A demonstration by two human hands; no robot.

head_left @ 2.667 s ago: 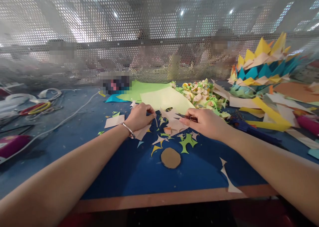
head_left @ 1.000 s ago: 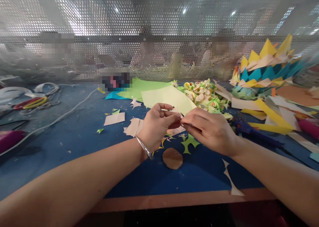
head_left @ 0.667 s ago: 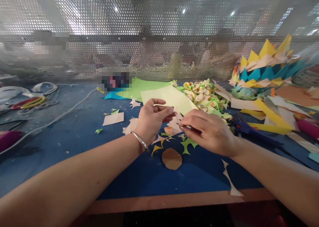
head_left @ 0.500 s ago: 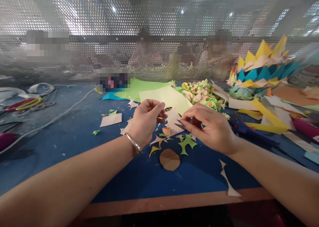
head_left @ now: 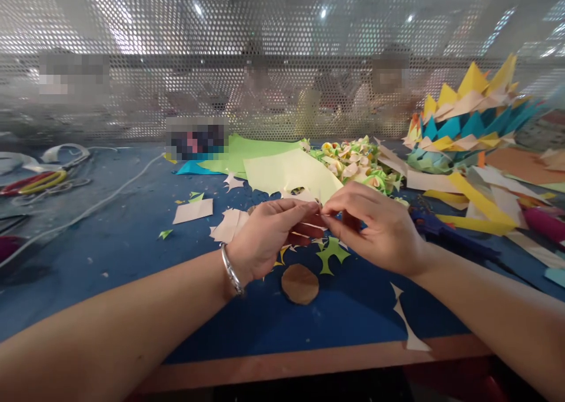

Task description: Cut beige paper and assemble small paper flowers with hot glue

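Note:
My left hand [head_left: 265, 234], with a metal bangle on the wrist, and my right hand [head_left: 375, 225] meet fingertip to fingertip above the blue table top [head_left: 132, 243]. Both pinch a small pale paper piece [head_left: 318, 212], mostly hidden by the fingers. Just under the hands lie a brown paper circle [head_left: 300, 283], a green cut scrap [head_left: 333, 253] and small yellow and pink offcuts. Pale pink paper pieces [head_left: 227, 225] lie left of my left hand. A pale yellow sheet [head_left: 291, 172] with a cut edge lies just behind the hands.
A heap of small paper flowers [head_left: 357, 166] and a spiky yellow and blue paper piece [head_left: 468, 119] sit at back right. A blue glue gun [head_left: 441, 228] lies right of my right hand. Scissors [head_left: 35, 181] and a white cable [head_left: 88, 211] lie at left. People sit behind a perforated screen [head_left: 282, 66].
My hands rose off the scraps, parted briefly, and now pinch together again. My left hand has rolled over, fingers pointing right. The dark pointed tool seen in my right hand is hidden now.

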